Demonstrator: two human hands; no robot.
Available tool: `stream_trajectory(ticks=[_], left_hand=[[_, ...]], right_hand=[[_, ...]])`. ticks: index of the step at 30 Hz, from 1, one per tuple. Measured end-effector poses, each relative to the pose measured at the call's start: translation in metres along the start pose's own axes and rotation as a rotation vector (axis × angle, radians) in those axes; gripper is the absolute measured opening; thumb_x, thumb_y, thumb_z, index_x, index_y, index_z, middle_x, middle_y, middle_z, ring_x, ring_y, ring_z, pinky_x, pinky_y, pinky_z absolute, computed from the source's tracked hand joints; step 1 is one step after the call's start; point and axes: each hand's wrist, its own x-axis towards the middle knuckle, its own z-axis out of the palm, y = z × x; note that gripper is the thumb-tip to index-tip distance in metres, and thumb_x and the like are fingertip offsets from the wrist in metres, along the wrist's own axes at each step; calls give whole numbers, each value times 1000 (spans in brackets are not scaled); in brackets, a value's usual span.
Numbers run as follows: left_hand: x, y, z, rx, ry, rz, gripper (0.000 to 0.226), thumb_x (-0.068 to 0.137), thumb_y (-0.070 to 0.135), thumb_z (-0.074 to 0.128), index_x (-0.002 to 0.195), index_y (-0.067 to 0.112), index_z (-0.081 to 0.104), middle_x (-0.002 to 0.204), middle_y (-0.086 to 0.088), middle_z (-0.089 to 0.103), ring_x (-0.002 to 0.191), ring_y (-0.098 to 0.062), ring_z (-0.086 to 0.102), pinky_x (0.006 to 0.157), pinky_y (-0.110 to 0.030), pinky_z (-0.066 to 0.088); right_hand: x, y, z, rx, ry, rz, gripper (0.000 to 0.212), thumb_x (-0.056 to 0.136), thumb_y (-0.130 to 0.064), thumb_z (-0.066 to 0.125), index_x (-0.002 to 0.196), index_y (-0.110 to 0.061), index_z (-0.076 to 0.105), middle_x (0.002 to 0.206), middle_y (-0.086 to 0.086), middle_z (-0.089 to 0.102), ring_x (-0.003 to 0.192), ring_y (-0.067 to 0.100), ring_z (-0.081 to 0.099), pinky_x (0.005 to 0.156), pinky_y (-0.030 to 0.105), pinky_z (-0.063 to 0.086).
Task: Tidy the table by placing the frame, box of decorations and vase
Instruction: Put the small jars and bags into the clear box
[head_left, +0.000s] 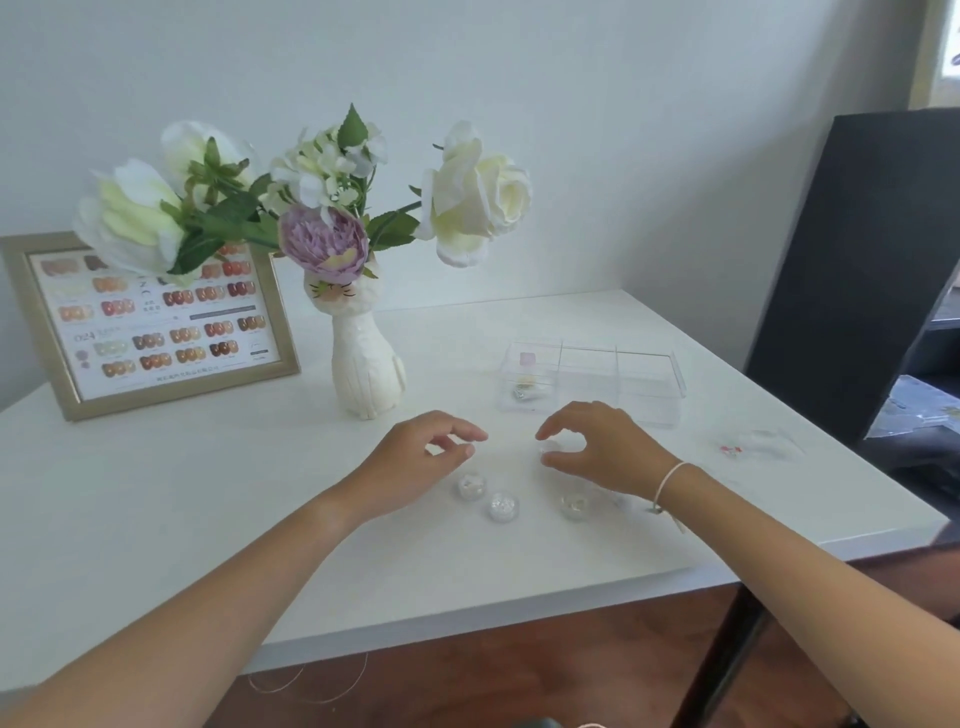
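A gold frame with a nail colour chart leans against the wall at the back left. A white cat-shaped vase with white and purple flowers stands beside it. A clear compartment box lies at the right, with a few small decorations in its left section. My right hand is closed on a small clear jar just in front of the box. My left hand hovers over the table with a small clear jar pinched between its fingertips. Three small clear jars sit between and below my hands.
The white table ends at a front edge over a brown floor. A small clear bag with red bits lies near the right edge. A black panel stands to the right of the table.
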Motion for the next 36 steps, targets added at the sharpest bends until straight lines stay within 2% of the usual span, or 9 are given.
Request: stream_trajectory(ticks=[4,9,15,18,23,31,34,36], left_hand=[[-17,-5,2,48,-48,13,23,86,20,62,85,44,64,101,17,63,89,-1,58,67,-8,41],[-24,-6,4,92,-66,44,22,81,24,69,87,45,63,98,19,63,87,4,54,67,-11,41],[-25,-7,6,191,-63,67,17,81,24,68,89,39,64,97,19,63,88,1,54,69,-4,36],[-22,-9,8,222,-45,55,12,82,27,67,93,31,67,96,15,65,90,-2,55,70,-4,35],[-15,-12,11,238,-44,30,12,82,29,66,93,33,67,97,15,66,89,1,55,71,-4,36],[6,-8,9,234,-35,52,11,83,31,64,92,39,65,97,22,65,89,5,52,68,-3,36],[21,-1,7,222,-14,80,11,83,33,64,93,39,64,99,22,64,89,4,52,68,-4,37],[32,6,7,213,-1,96,10,82,37,63,92,38,65,100,22,64,89,4,53,67,-4,37]], right_hand=[[0,0,5,-23,-4,13,21,82,-33,62,102,-28,63,110,-6,63,105,16,53,94,33,37],[1,2,9,-15,13,26,17,82,-28,61,98,-28,63,105,-6,62,93,13,51,86,29,36],[1,5,9,5,34,3,13,82,-28,60,95,-28,63,101,-8,62,84,6,45,81,25,33],[1,6,-1,47,58,-7,11,82,-27,62,93,-28,63,99,-9,63,84,7,46,80,25,34],[7,14,-33,96,159,1,11,80,-25,65,91,-26,65,94,-8,63,83,12,51,72,23,34],[38,45,-66,156,256,98,3,80,-28,64,83,-28,63,94,-8,63,86,14,53,74,26,38],[55,57,-67,161,243,149,3,80,-30,63,82,-27,63,96,-6,66,92,15,55,86,33,45],[67,63,-67,121,200,173,6,79,-29,64,83,-25,64,97,-4,67,94,17,56,92,38,44]])
